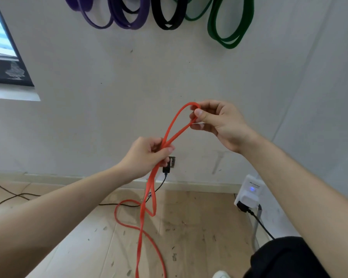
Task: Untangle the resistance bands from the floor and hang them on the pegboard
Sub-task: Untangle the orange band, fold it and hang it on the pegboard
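A long orange-red resistance band [149, 194] runs from my hands down to the wooden floor, where it loops and crosses itself. My right hand [219, 125] pinches the band's top bend between thumb and fingers, at chest height before the white wall. Lower and to the left, my left hand [149, 155] grips both strands where they cross. High on the wall hang purple bands [117, 15], a black band [169, 17] and green bands [229, 27]; their hooks are out of frame.
A wall socket with a black plug [166, 169] sits just behind my left hand, its cable trailing left over the floor. A white adapter with a blue light [249, 194] is plugged in at the right. A dark-framed window [6, 57] is at the left.
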The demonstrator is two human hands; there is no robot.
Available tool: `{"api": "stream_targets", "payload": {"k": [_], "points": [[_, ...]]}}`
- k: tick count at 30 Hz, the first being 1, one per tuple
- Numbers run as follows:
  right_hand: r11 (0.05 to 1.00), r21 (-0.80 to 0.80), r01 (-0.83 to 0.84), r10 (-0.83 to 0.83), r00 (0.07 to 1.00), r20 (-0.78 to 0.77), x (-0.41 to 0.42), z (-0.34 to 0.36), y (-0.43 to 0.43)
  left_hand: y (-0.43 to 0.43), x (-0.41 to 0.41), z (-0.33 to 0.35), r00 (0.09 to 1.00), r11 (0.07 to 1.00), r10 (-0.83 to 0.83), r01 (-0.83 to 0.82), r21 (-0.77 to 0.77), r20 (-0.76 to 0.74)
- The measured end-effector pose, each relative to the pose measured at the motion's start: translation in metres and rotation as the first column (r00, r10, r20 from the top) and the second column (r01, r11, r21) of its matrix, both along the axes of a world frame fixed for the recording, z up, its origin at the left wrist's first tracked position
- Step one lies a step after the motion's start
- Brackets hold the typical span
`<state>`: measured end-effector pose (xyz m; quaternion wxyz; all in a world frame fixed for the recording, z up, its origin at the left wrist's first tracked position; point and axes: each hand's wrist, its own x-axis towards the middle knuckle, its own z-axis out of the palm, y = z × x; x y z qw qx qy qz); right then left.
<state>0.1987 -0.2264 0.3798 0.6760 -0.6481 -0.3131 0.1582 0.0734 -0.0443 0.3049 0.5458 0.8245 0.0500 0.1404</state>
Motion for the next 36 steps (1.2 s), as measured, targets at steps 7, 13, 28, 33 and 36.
{"api": "stream_targets", "payload": {"k": [7,13,28,33,36], "points": [[0.964,-0.262,-0.053,0.043,0.998,-0.042,0.012,-0.029,-0.01,0.025,-0.005,0.015,0.999,0.95,0.043,-0.048,0.308,0.025],[0.767,-0.634,-0.098,0.271,0.945,0.182,0.003,-0.032,-0.011,0.035,-0.012,0.024,1.0,0.818,0.008,0.001,0.575,-0.014],[0.822,-0.516,-0.241,0.359,0.923,0.141,-0.03,-0.03,0.015,0.032,-0.019,0.029,0.994,0.94,-0.048,0.078,0.333,-0.098],[0.894,-0.401,-0.202,0.289,0.942,0.169,-0.025,-0.02,0.013,0.031,-0.025,0.029,0.989,0.975,-0.095,0.116,0.19,-0.115],[0.938,-0.33,-0.108,0.189,0.956,0.224,-0.016,-0.014,0.005,0.033,-0.027,0.027,0.99,0.975,-0.079,0.101,0.198,-0.118]]}}
